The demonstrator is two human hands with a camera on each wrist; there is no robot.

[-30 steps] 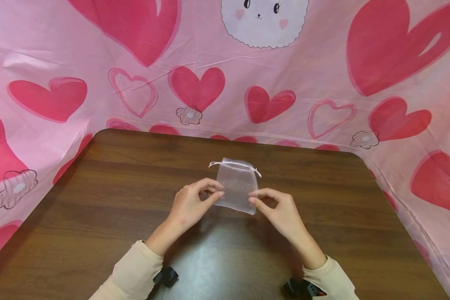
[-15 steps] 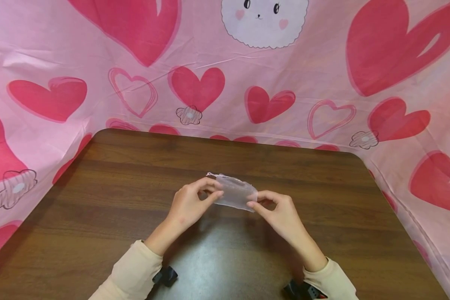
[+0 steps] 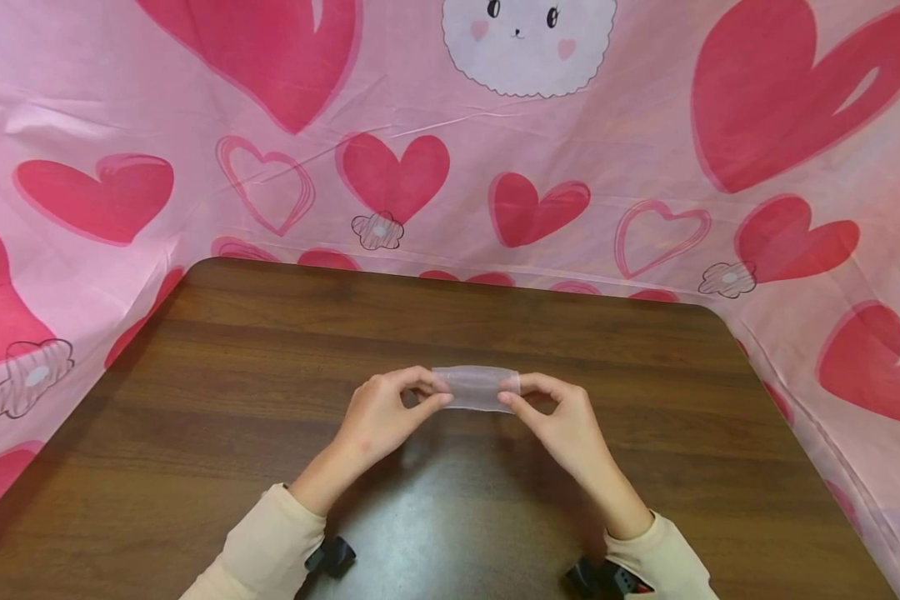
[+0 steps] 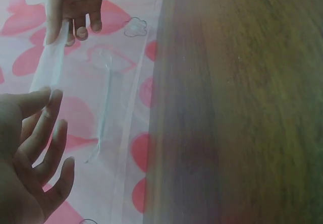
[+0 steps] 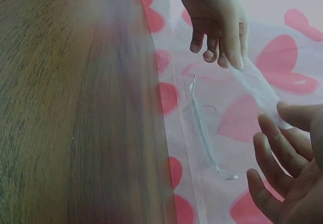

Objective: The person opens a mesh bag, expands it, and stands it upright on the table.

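One sheer white fabric drawstring pouch [image 3: 477,389] stretched between the left hand [image 3: 386,417] and the right hand [image 3: 558,421]

At the far left, a pink cloth printed with red and pink hearts [image 3: 82,275] rises beside the surface, a single dark brown wood-grain tabletop [image 3: 195,400], and runs behind it to the far right. Three grey-shaded flower outlines show on it in the head view: one at the left, one near the middle and one at the right. Two hearts drawn only as pink outlines show on its back stretch, and one white scalloped animal face [image 3: 528,42] sits at the top, near the centre.

Next come the first of two cream sleeves [image 3: 262,542] and, just beside its cuff, the first of two small black devices [image 3: 332,556]. The left hand pinches the pouch's left edge between thumb and fingers; the left wrist view shows its remaining fingers loosely spread.

The one pouch is in the middle, held up above the surface. From the head it appears as a narrow band; both wrist views show its single corded end [image 5: 204,128] lower than the pinched part.

To its right, the right hand pinches the opposite edge the same way, its other fingers apart. The second black device [image 3: 600,577] and second cream sleeve [image 3: 660,554] follow.
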